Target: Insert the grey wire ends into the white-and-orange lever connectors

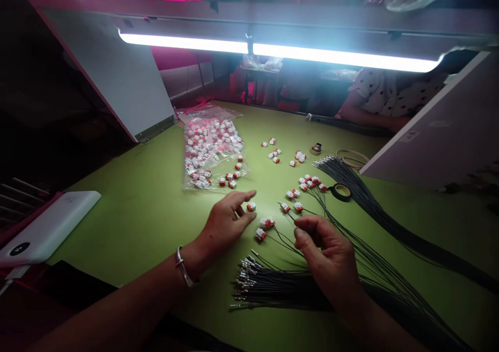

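My left hand (230, 217) is open, thumb and forefinger spread on either side of a small white-and-orange connector (251, 206); whether they touch it I cannot tell. My right hand (327, 253) is closed, thumb and fingertips pinching a thin black wire (290, 216) whose metal-tipped end points up and left. Beside that end are a connector (285, 207) and another connector (298, 207). Between the hands sit a few wired connectors (260, 233). Below my right hand spreads a bundle of black wires (280, 289) with bare metal terminals at its left end.
A clear bag of connectors (212, 149) lies at the back left. Loose connectors (276, 159), a roll of black tape (341, 192) and a second wire bundle (366, 206) occupy the right side. A white power bank (66, 227) is far left. Across the table, a person's arm (366, 115) shows.
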The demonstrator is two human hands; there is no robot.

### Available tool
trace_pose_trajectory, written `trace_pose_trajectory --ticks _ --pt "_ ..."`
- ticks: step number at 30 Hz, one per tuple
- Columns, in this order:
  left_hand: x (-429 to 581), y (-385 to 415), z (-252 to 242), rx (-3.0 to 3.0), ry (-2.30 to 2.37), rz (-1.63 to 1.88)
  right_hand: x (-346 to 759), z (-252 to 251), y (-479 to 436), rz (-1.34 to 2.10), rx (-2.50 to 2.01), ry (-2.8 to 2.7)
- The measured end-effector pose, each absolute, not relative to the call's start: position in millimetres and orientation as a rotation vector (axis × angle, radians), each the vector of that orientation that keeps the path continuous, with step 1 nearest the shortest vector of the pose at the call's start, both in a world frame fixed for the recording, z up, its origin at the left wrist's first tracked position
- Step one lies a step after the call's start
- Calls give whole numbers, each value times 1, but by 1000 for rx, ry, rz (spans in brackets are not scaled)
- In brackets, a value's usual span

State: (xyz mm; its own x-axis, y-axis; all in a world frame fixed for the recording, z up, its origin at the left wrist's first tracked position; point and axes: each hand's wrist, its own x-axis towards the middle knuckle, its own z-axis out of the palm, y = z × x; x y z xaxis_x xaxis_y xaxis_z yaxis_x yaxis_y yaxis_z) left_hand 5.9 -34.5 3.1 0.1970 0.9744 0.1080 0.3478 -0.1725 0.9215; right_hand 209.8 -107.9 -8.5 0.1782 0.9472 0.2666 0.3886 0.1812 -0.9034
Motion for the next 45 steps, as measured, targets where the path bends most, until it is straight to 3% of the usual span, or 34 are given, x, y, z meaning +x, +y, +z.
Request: trace_pose_trajectory --ticks 10,16,20,45 --pt "9 -23 -11 1553 1239 939 190 8 -120 1047 -1157 -1458" --pt "1 -66 21 664 829 711 188 8 -119 1179 -1239 -1257" --pt "-3 -82 18 452 761 656 187 8 -123 1217 -1254 -1271" --pt "3 -92 0 393 711 742 184 3 -131 1250 -1285 -1388"
